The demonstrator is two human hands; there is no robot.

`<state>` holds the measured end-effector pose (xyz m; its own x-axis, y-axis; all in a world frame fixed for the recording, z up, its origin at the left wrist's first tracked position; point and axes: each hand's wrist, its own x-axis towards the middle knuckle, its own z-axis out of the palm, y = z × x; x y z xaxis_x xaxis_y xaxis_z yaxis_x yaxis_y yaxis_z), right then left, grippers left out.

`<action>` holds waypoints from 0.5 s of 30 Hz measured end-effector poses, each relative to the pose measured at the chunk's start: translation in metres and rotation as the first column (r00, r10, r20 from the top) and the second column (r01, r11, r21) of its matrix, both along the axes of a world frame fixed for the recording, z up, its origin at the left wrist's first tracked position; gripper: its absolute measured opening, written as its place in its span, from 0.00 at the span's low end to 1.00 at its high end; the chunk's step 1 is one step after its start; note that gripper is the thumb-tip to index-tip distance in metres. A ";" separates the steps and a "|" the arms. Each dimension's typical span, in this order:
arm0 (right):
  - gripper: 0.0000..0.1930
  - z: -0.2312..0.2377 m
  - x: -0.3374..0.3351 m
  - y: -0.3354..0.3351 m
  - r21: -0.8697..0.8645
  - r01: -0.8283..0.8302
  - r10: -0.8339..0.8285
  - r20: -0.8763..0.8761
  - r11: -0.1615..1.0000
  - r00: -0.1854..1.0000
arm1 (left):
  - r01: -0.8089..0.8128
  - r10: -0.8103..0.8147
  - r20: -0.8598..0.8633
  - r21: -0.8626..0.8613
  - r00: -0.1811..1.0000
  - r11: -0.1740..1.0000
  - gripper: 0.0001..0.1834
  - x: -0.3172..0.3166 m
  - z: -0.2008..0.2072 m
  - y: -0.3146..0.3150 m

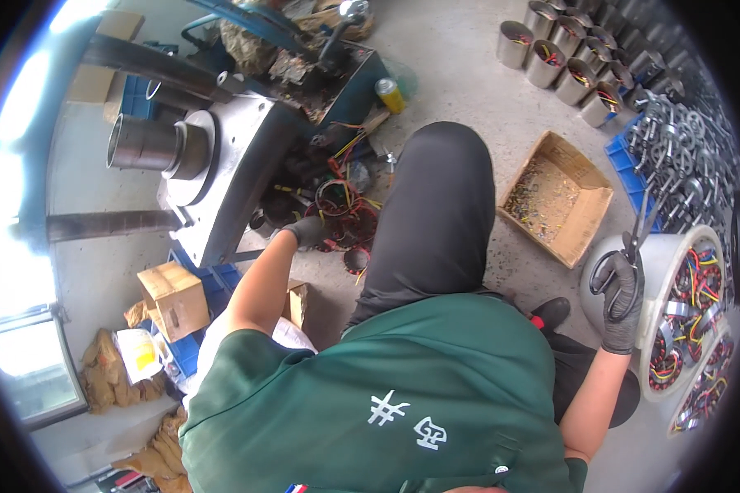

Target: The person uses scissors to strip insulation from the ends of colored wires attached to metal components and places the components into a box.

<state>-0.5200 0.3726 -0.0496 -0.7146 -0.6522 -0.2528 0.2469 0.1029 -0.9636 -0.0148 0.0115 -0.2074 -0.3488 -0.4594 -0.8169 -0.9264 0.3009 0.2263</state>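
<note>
My right hand [619,300], in a grey glove, holds a pair of scissors [640,226] at my right side. Its fingers are wrapped round the dark handles, and the blades point up and away. Beside it stands a white tub [604,263] holding several motor stators [689,283] with red, yellow and black wires. My left hand [308,232], in a dark glove, reaches low under the press at the left. Its fingers look curled against a heap of wired stators [349,223]; what they grip is too small to make out.
A metal press [230,172] with a steel cylinder [144,144] stands at left. An open cardboard box [561,201] with scraps lies right of my knee. Steel sleeves [547,64] and a blue crate [629,168] of metal parts stand far right. A yellow can [390,96] is ahead.
</note>
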 end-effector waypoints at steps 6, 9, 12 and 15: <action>0.19 0.024 -0.009 0.015 0.286 0.191 -0.195 -0.014 0.939 0.981 | -0.063 0.005 -0.504 -0.099 0.864 0.993 0.22 -0.004 -0.037 -0.032; 0.25 0.049 -0.016 0.035 0.252 0.115 -0.039 -0.287 0.961 0.957 | -0.401 0.322 -0.491 -0.061 0.810 0.914 0.16 -0.048 -0.010 -0.052; 0.27 0.075 -0.033 0.059 0.252 0.122 -0.031 -0.338 0.960 0.940 | -0.492 0.364 -0.760 0.068 0.538 0.868 0.14 -0.136 0.038 -0.078; 0.28 0.092 -0.083 0.094 0.232 0.198 -0.102 -0.368 0.953 0.924 | -0.398 0.178 -0.955 0.071 0.239 0.915 0.13 -0.234 0.110 -0.082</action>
<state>-0.6033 0.4670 0.0428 -0.8719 -0.4757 -0.1159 -0.0661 0.3490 -0.9348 -0.2485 -0.0703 -0.0976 -0.6239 -0.7788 0.0640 -0.1405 0.1923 0.9712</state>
